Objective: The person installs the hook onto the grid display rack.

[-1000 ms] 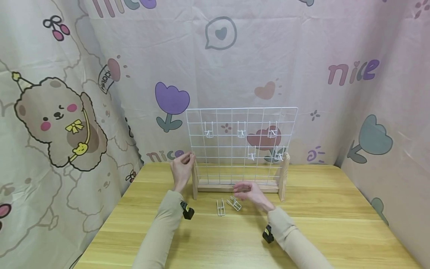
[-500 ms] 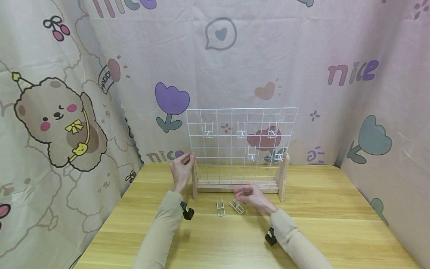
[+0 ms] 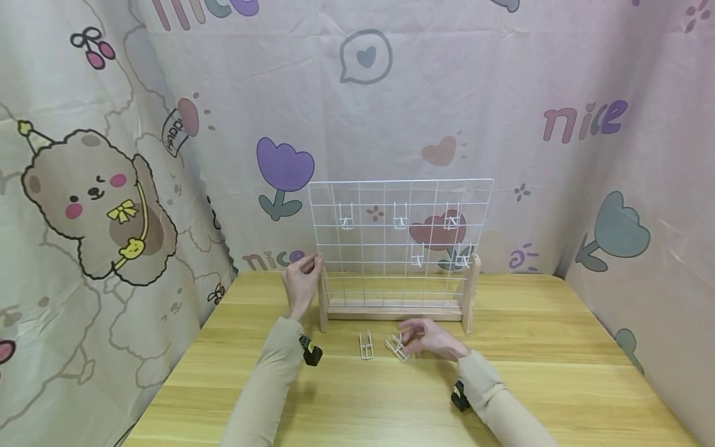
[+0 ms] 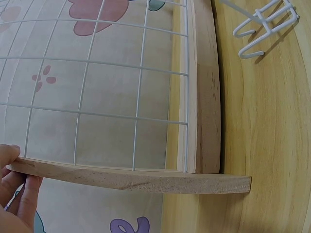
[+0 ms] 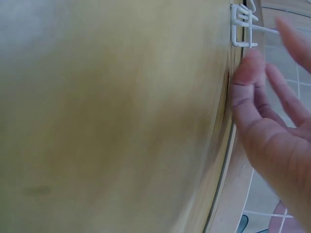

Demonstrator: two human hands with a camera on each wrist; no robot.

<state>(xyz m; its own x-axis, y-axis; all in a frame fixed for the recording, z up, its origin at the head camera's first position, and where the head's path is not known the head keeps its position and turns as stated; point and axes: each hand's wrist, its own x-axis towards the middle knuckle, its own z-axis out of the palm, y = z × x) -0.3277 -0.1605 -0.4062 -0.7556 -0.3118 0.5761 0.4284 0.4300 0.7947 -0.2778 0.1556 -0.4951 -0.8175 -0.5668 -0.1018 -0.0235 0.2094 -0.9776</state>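
At the left upright of a wooden stand, my left hand pinches the top of the post, as the left wrist view also shows. The stand carries a white wire grid panel. My right hand is low over the table, its fingers loosely bent beside a white wire hook. In the right wrist view a fingertip overlaps this hook's end, and the digits stand apart; contact is hard to tell. A second white hook lies to the left on the table.
Several white hooks hang on the grid, among them an upper-left hook and a lower-right hook. The stand's wooden base bar runs behind the loose hooks. A patterned curtain surrounds the wooden table.
My right hand has moved right and nearer the front. The hook beside it has shifted the same way. My left hand stays at the post.
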